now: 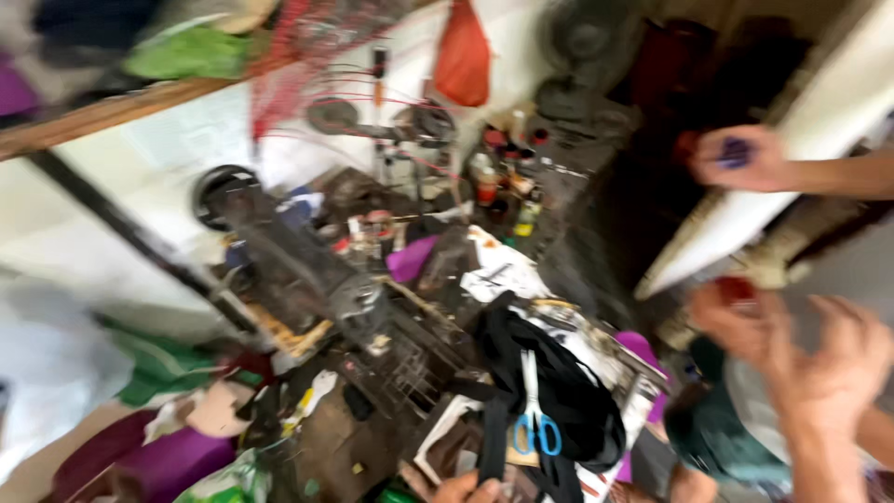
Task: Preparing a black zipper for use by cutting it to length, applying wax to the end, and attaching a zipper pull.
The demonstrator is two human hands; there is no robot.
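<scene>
Although blur is smearing everything, a dark machine (307, 270) is sitting left of centre amid clutter. Near and right of it, a black cloth (577, 401) is lying in a heap, with blue-handled scissors (535, 414) resting on top. The left hand (466, 488) is touching the cloth's near edge; only fingertips are showing, so I cannot tell its grip. The right hand (824, 373) is hovering near right, fingers spread, holding nothing. The cloth is looking soft, light and limp, best gathered by its near edge, since the scissors could slide off.

An orange bag (462, 56) hangs on the wall; small bottles (486, 182) stand below.
</scene>
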